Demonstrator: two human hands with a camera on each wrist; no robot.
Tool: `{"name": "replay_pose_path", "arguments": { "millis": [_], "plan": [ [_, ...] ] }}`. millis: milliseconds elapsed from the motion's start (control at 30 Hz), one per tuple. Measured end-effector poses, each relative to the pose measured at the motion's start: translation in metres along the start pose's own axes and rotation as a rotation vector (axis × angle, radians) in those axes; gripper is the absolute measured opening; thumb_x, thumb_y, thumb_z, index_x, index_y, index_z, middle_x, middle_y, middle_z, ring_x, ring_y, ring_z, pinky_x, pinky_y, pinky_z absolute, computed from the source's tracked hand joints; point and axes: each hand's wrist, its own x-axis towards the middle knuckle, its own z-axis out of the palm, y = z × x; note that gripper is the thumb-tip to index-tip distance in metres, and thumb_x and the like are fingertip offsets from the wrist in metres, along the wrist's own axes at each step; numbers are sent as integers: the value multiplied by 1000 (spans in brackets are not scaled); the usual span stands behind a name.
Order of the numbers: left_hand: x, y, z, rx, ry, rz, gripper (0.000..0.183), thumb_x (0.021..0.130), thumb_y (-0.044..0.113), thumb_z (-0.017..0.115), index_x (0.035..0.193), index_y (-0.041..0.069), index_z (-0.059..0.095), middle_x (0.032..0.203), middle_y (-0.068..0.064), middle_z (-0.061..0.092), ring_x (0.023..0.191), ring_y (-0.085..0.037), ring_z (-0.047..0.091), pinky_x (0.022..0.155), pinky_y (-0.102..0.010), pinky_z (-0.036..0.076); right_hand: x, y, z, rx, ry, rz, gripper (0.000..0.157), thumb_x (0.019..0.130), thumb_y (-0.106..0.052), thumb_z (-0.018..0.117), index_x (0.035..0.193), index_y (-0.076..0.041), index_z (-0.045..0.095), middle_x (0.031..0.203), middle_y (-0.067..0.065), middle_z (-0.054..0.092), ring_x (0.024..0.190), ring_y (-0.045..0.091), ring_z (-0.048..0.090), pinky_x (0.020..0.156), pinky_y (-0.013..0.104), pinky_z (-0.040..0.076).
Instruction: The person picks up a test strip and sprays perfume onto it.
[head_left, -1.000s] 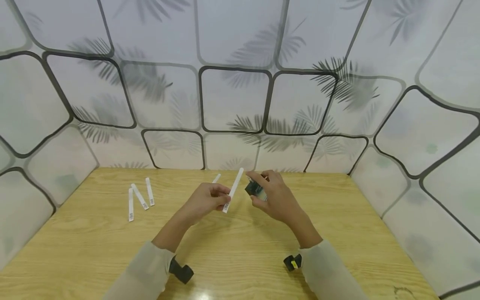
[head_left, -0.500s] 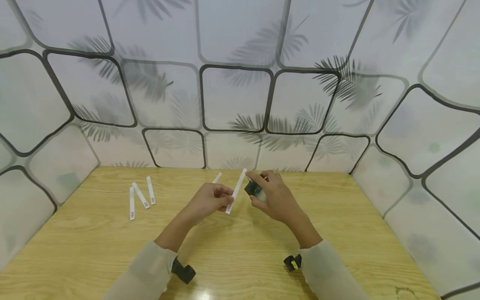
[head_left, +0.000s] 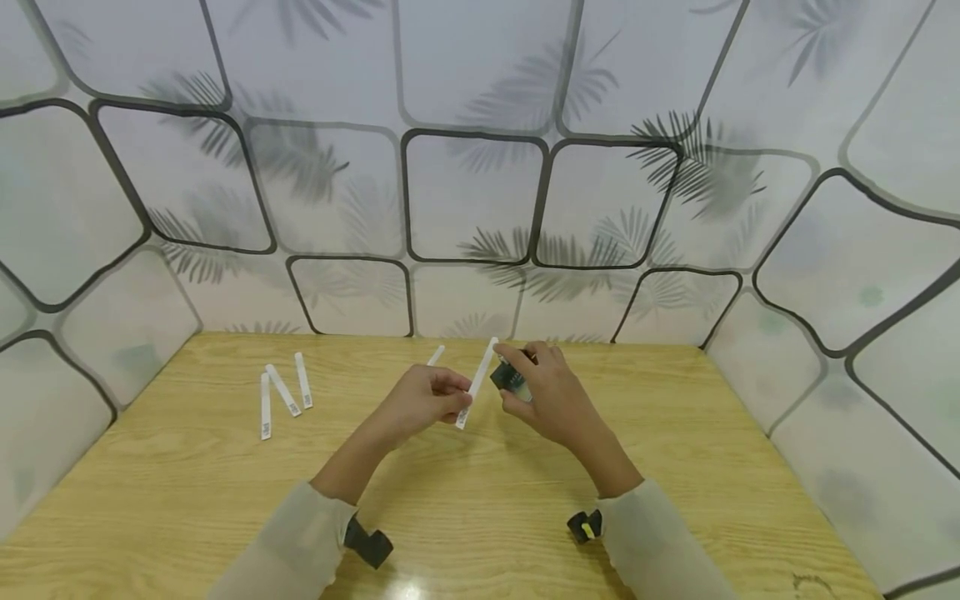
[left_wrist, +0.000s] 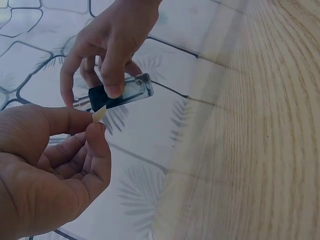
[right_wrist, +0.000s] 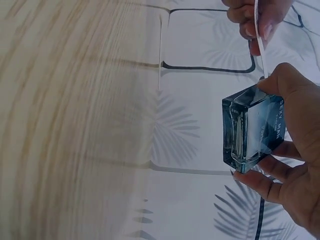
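Observation:
Between thumb and forefinger, my left hand (head_left: 420, 404) pinches a white paper test strip (head_left: 484, 365) that slants up to the right. A dark blue-green glass perfume bottle (head_left: 507, 378) is gripped by my right hand (head_left: 553, 398), held tilted above the table. Its silver spray top (left_wrist: 81, 103) shows in the left wrist view, with a fingertip on or beside it. The strip's upper end is close to the spray top; whether they touch I cannot tell. In the right wrist view, the bottle's clear base (right_wrist: 239, 135) faces the camera.
On the left of the wooden table (head_left: 225, 517) lie three similar strips: one at left (head_left: 266, 407), a slanted one (head_left: 282, 390) and a right one (head_left: 303, 380). Another strip (head_left: 437, 355) lies partly behind my left hand. A patterned wall covering (head_left: 480, 200) surrounds the table's back and sides.
My left hand has shifted slightly to the right, bringing the strip nearer the bottle. My right hand has stayed nearly still with its grip on the bottle.

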Motion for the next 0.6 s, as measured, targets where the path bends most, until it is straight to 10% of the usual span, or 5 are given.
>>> {"name": "replay_pose_path", "arguments": {
  "millis": [600],
  "plan": [
    [0, -1, 2, -8, 14, -2, 22, 99, 4, 67, 118, -7, 69, 100, -18, 72, 83, -17, 69, 79, -38, 61, -1, -3, 1, -8, 20, 22, 64, 87, -21, 79, 146, -18, 55, 114, 19, 57, 96, 35, 55, 67, 46, 53]
  ]
}}
